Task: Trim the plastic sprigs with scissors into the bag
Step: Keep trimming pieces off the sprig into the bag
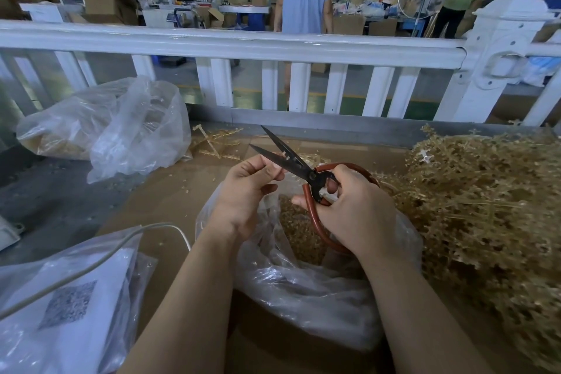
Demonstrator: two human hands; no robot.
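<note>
My right hand [355,209] grips the red-brown loop handles of black scissors [285,156], whose blades stand apart and point up and left. My left hand [246,188] pinches a small pale sprig piece [285,155] right at the blades. Both hands hover over a clear plastic bag [303,285] that lies open on the brown table and holds golden-brown cut bits [299,231]. A big heap of tan plastic sprigs [485,206] fills the right side of the table.
A clear bag [121,130] with tan material sits at the back left. Another bag with white sheets [66,307] and a grey cable [91,267] lies front left. Loose sprigs [215,143] lie near a white railing [243,45]. People stand beyond it.
</note>
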